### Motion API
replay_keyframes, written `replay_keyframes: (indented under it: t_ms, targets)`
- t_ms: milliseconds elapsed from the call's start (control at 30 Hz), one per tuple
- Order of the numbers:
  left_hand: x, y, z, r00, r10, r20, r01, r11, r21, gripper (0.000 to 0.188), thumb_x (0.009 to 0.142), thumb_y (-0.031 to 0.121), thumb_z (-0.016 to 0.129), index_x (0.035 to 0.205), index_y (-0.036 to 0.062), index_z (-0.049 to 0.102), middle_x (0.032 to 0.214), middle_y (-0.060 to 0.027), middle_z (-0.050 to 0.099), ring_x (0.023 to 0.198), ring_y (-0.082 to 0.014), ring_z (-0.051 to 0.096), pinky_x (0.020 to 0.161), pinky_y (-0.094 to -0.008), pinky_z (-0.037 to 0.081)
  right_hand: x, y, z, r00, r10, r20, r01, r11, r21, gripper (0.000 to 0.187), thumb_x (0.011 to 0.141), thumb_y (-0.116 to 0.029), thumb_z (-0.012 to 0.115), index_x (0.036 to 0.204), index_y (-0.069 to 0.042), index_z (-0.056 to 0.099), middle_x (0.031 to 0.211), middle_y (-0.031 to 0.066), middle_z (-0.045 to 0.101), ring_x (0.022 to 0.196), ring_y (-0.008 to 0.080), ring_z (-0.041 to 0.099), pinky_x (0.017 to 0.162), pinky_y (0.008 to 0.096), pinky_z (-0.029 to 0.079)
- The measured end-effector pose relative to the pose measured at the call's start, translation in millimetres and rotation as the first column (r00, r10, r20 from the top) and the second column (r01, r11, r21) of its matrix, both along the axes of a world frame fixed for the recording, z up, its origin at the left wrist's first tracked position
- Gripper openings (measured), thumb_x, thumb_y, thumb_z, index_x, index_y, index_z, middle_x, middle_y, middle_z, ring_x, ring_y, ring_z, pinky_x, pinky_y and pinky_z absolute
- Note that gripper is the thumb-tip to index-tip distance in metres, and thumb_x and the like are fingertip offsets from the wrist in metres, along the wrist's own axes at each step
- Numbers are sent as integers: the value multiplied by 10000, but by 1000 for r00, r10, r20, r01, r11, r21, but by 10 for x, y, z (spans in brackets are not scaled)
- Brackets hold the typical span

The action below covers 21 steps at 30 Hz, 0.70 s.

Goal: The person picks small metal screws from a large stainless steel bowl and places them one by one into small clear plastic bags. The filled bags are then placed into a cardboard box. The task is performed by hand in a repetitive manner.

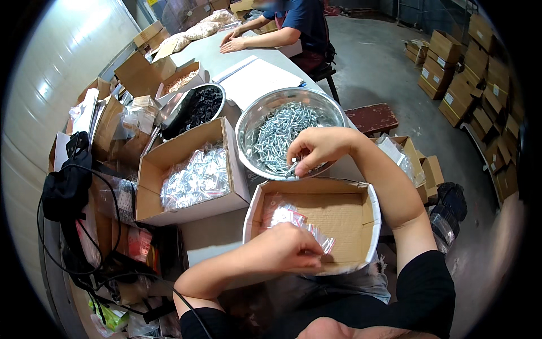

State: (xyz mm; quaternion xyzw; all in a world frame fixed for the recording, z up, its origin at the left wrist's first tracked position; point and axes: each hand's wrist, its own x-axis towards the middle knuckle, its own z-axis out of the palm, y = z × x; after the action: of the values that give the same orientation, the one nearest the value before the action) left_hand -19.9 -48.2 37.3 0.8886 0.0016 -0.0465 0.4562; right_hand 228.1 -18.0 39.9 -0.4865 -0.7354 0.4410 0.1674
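My right hand (319, 148) reaches over the near rim of a steel bowl (244, 151) heaped with silvery screws (285, 131). Its thumb and fingers are pinched together on a few screws. Close in front of me is a shallow open cardboard box (347, 226), holding small clear zip bags (285, 214) with red strips, mostly on its left side. Above the near part of this box, my left hand (288, 247) has its fingers curled in beside some zip bags (324, 242). What those fingers hold, if anything, is hidden.
Left of the bowl stands a cardboard box (237, 164) of filled clear bags (197, 178). Behind it are a basin of black pieces (200, 107) and a box of copper-coloured parts (179, 82). Across the table sits a co-worker (305, 28). Cartons (443, 56) are stacked at right; a black cable (118, 226) hangs left.
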Motion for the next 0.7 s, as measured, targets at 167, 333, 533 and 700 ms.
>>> replay_keyframes:
  t_ms: [167,333,533,700]
  targets:
    - [40,53,47,933,357,39,-351,929,-118,246,821,52,672,1065,23,668,832,-149,685,726,-263,665,678,-325,516,109,69,-155,989,-141,-38,145,978,152,243,798,-147,704,981,12,692,808,79,677,713,140,611,666,282,490]
    - [33,289,8,847,512,142,-496,858,-136,106,832,-9,674,931,-25,708,801,-75,709,737,-82,636,676,-235,523,134,144,-208,932,-318,-173,327,944,28,209,846,-108,672,1013,16,677,769,32,647,663,74,585,586,226,488]
    - [141,397,-240,735,491,468,-497,859,-122,109,820,-35,669,921,-4,699,810,-60,683,705,-90,609,626,-235,485,73,125,-151,853,-469,-227,468,881,-64,204,859,-234,703,865,-47,620,724,19,631,566,81,584,527,219,478]
    - [122,358,-226,763,499,411,-515,853,-79,79,832,15,683,910,-1,689,801,-73,675,701,-141,623,635,-265,491,106,175,-261,801,-468,-373,439,883,-166,151,881,-178,671,885,-47,597,749,24,630,608,84,605,534,202,483]
